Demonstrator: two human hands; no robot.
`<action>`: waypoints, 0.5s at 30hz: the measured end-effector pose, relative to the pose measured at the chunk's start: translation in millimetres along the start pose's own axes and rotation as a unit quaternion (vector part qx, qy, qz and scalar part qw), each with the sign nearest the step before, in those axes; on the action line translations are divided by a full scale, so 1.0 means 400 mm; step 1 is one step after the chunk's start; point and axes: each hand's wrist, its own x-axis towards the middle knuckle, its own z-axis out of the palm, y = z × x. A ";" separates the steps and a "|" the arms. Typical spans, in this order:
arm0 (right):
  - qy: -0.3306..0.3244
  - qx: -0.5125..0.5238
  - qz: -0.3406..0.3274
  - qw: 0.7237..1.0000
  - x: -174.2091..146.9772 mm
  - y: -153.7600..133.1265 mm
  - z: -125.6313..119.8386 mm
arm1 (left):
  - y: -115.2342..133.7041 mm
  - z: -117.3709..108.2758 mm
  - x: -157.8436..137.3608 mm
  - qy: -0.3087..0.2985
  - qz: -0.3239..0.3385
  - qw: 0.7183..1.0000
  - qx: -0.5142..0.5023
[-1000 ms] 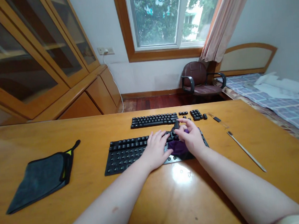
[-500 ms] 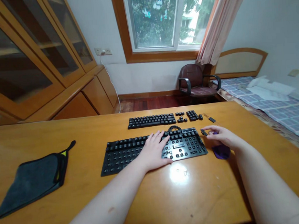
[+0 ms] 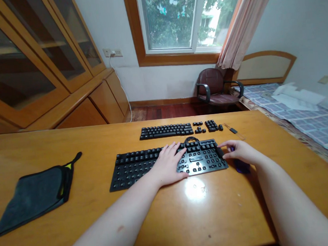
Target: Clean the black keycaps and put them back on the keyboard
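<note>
A black keyboard (image 3: 141, 170) lies on the table, its upper rows carrying keycaps and much of the rest bare switches. My left hand (image 3: 169, 162) rests flat across its middle, fingers spread and hiding part of it. My right hand (image 3: 237, 151) is at the keyboard's right end, thumb and index finger pinching a small dark piece (image 3: 220, 152) whose kind I cannot make out. Below that hand is a dark purple thing (image 3: 242, 166), partly covered; whether the hand touches it I cannot tell. Beyond the keyboard, loose black keycaps (image 3: 166, 131) lie in keyboard order.
A keycap puller (image 3: 233, 130) with thin wires lies at the right rear. On the left is a folded dark grey cloth (image 3: 38, 189) with a black loop. A coiled cable (image 3: 191, 139) sits behind the keyboard. Past the table stand a chair (image 3: 212, 87) and a bed (image 3: 299, 112).
My right hand has moved slightly left and down, bringing the dark piece from beside the keyboard to its right edge. My left hand stays on the keyboard.
</note>
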 end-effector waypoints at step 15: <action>0.049 -0.245 -0.004 0.968 -0.036 -0.068 0.009 | -0.003 0.004 0.000 0.005 0.003 1.000 -0.005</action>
